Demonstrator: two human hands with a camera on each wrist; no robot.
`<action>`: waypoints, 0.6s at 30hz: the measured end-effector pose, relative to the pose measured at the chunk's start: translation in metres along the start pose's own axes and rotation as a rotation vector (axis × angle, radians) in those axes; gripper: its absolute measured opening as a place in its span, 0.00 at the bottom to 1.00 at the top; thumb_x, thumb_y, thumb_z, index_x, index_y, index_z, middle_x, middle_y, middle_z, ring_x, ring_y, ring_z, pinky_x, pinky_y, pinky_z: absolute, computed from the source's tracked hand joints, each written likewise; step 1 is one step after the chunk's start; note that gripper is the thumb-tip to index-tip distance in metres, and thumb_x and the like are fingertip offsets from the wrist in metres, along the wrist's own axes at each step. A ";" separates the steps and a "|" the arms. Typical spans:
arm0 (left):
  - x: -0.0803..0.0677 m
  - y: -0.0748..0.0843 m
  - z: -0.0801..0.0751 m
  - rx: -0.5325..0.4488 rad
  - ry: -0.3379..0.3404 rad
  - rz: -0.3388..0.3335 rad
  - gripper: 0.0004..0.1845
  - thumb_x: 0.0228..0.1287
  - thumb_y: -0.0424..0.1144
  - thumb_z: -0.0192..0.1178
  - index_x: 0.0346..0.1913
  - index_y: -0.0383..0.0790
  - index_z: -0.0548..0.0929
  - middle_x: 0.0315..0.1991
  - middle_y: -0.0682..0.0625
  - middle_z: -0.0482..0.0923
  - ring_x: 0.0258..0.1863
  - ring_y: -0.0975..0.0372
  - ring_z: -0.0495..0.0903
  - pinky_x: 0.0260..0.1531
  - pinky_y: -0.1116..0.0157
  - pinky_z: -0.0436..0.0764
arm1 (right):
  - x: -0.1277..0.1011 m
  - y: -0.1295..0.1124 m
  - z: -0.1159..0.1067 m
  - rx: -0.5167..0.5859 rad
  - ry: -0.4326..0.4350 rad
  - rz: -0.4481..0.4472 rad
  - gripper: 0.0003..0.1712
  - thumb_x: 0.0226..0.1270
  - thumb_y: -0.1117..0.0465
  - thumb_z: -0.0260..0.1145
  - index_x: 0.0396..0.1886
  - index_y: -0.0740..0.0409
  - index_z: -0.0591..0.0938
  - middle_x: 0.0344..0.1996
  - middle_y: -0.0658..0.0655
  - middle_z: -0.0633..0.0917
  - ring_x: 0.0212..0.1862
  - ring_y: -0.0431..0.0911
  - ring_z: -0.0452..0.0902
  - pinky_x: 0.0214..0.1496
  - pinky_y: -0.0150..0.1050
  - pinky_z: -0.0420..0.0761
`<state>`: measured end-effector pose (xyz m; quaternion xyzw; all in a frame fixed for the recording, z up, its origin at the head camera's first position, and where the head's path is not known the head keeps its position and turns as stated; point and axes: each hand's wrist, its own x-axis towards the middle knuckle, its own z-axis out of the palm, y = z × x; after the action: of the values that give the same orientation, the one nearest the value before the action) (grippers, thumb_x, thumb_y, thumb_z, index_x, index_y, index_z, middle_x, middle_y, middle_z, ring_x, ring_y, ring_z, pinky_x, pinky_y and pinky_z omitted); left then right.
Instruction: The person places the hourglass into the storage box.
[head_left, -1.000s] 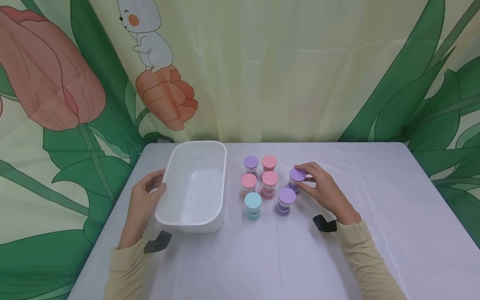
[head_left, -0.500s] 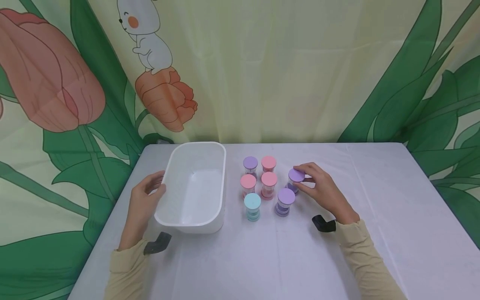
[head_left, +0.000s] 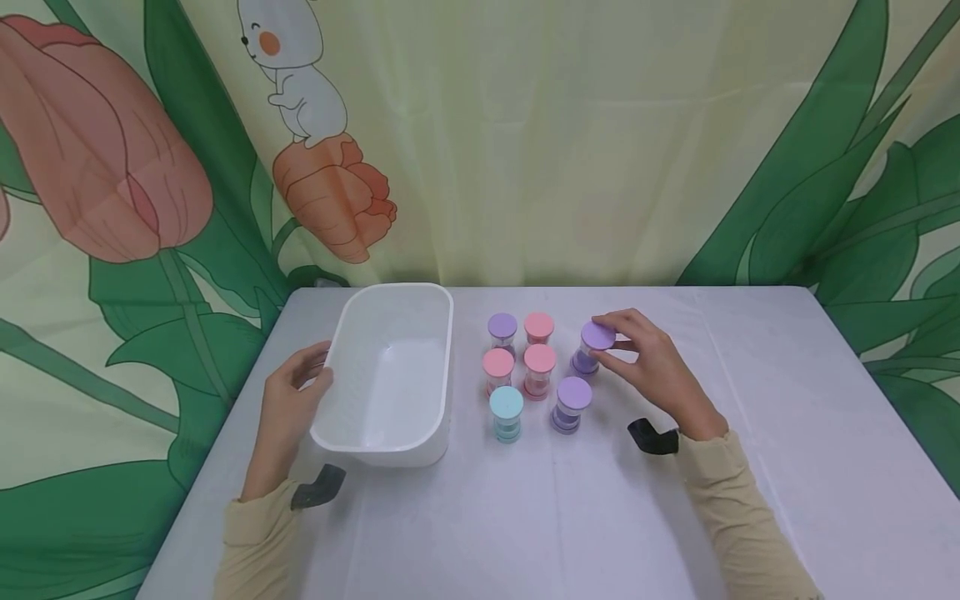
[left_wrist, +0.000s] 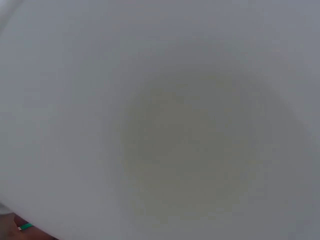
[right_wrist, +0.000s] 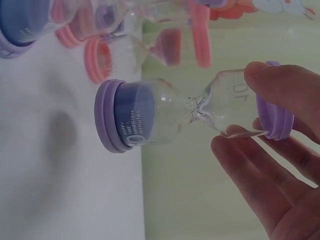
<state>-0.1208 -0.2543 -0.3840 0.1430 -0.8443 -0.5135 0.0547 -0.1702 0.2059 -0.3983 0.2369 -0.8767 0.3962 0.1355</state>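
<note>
My right hand (head_left: 656, 358) holds a purple-capped hourglass (head_left: 587, 360) by its upper cap, thumb on one side and fingers on the other. In the right wrist view this hourglass (right_wrist: 165, 112) has clear glass, blue-violet sand in the lower bulb and "10 minutes" lettering. It looks raised a little off the table. My left hand (head_left: 288, 404) touches the left side of a white plastic basin (head_left: 446, 400), fingers relaxed and fingertips partly hidden. Only blurred pale plastic of the basin (left_wrist: 65, 125) fills most of the left wrist view.
Several more hourglasses stand upright between basin and right hand: a purple one (head_left: 573, 404) nearest, a blue one (head_left: 506, 412) at front, pink ones (head_left: 539, 371) in the middle, another purple one (head_left: 502, 329) behind. The white-covered table (head_left: 495, 517) ends at a printed curtain (head_left: 525, 167).
My right hand has shifted slightly away from me with the purple hourglass, which has come up and away from its earlier spot. The left hand and basin stay in place.
</note>
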 end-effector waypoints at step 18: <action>0.000 0.000 0.000 0.002 0.001 -0.015 0.24 0.72 0.42 0.53 0.69 0.49 0.73 0.65 0.48 0.75 0.62 0.55 0.74 0.50 0.60 0.82 | 0.018 -0.012 -0.012 0.042 0.062 -0.017 0.33 0.48 0.75 0.77 0.58 0.65 0.80 0.49 0.58 0.81 0.47 0.39 0.78 0.48 0.27 0.82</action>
<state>-0.1212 -0.2538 -0.3838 0.1494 -0.8438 -0.5130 0.0510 -0.1786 0.2029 -0.3755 0.2348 -0.8615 0.4206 0.1608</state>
